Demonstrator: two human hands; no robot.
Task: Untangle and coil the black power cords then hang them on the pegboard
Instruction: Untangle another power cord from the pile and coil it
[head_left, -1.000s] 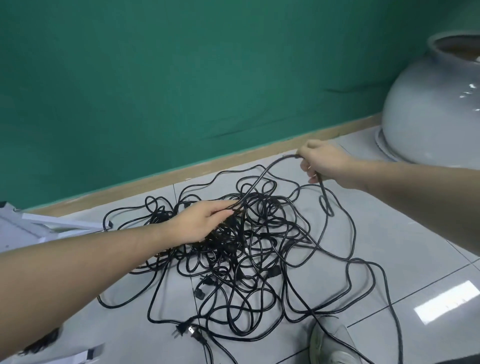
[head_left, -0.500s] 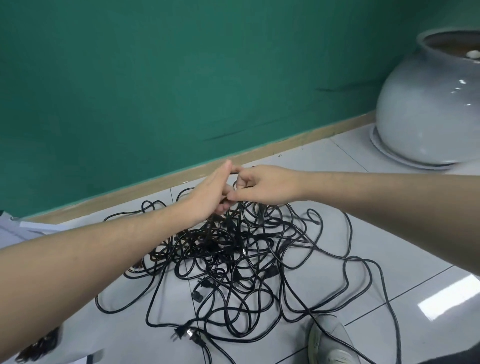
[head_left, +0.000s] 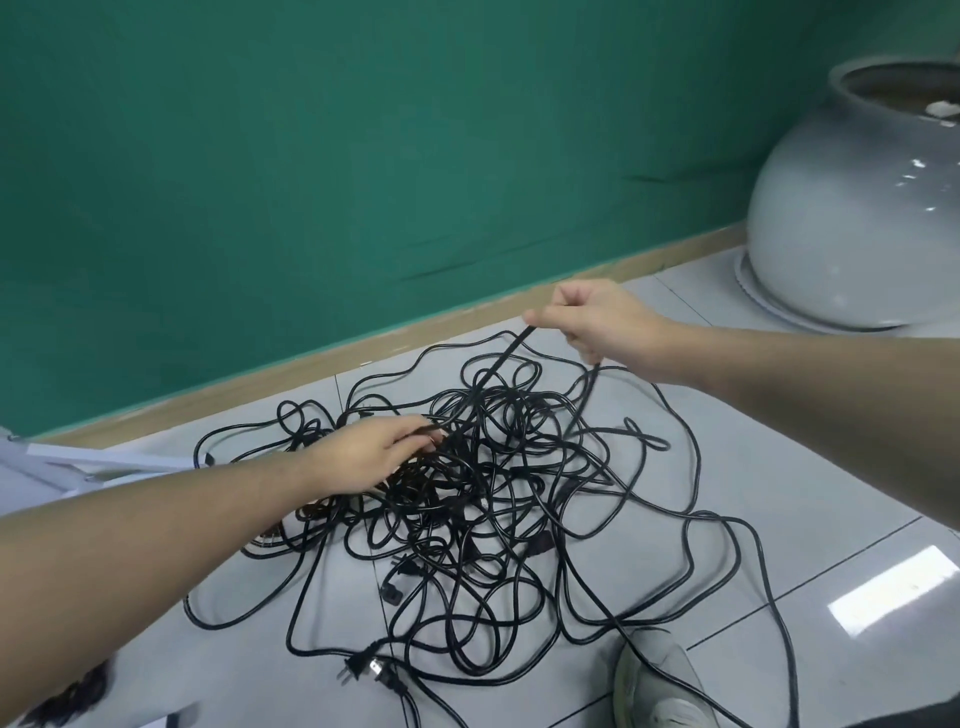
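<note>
On glossy grey tiles (head_left: 779, 467), tangled thin black cords (head_left: 493, 493), right hand (head_left: 605, 325) pinching one.

A pale grey tiled floor (head_left: 779, 493) with dark grout lines carries a sprawling tangle of black power cords (head_left: 483, 499), with one pronged plug (head_left: 358, 669) lying at its near edge. A large glossy grey pot (head_left: 852, 208) stands on a white saucer (head_left: 779, 306) at the far right. A shoe (head_left: 660, 686) rests on the tiles nearby.
</note>
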